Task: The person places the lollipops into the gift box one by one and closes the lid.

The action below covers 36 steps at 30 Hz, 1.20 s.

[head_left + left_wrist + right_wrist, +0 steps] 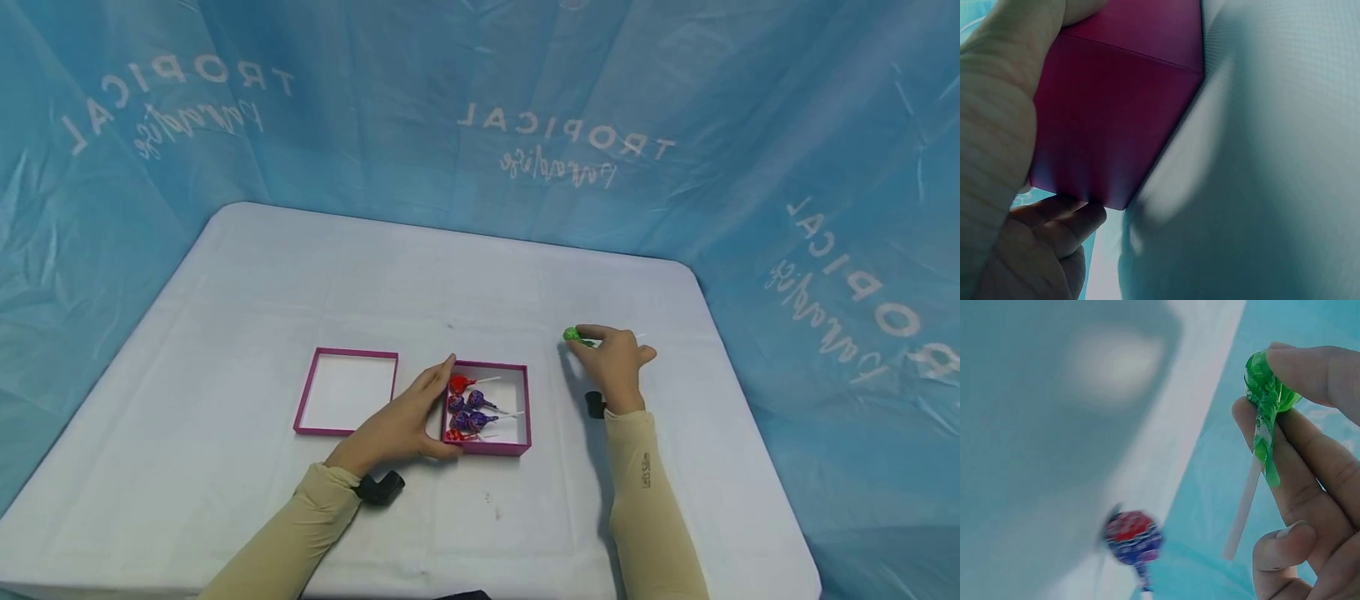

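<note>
The left hand is gripping the pink box by its left end, thumb bearing on the near wall and fingers reaching toward the far left corner; the right hand is pinching a green lollipop between thumb and fingers, to the right of the box; red lollipops and purple lollipops are lying inside the box; a pink-rimmed tray is resting to its left; in the right wrist view a blurred red-and-blue lollipop is showing, its place relative to the box impossible to tell.
</note>
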Tool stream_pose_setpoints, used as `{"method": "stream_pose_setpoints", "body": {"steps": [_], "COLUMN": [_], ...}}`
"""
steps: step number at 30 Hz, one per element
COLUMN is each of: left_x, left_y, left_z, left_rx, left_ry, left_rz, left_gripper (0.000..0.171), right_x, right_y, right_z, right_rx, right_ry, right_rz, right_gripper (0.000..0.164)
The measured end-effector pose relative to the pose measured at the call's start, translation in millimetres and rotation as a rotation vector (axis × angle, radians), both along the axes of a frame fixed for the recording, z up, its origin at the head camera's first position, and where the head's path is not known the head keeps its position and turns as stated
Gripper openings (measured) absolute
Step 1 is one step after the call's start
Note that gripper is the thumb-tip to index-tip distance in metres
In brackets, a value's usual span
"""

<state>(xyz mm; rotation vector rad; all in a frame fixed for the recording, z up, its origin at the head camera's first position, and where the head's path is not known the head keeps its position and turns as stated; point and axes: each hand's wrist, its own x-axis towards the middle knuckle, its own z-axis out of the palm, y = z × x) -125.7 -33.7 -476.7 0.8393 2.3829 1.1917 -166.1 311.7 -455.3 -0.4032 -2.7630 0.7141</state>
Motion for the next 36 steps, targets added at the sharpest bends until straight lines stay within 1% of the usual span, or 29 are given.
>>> {"method": "stream_pose_setpoints", "body": {"steps": [8, 20, 27, 36], "left_x": [-0.5, -0.1, 0.1, -1.5], "left_y": [0, 1, 0, 1], "left_z": [-2.0, -3.2, -1.8, -3.0], "left_rx": [0.0, 0.007, 0.0, 0.007], "left_ry": [0.008, 0.016, 0.021, 0.022], "left_rz": [0.001, -0.004, -0.002, -0.007], "left_gripper": [0.131, 0.131, 0.131, 0.13], "right_x": [11.3, 22.8, 28.4, 36.0], "right_y": [-18, -34, -43, -55], "right_z": [17.7, 34.1, 38.2, 38.7], "right_rx": [-0.01, 0.024, 0.068, 0.099], "right_ry": [0.085, 0.131, 0.105, 0.083], "right_rz": [0.068, 0.101, 0.107, 0.162], "right_gripper": [0.034, 0.033, 0.034, 0.032]}}
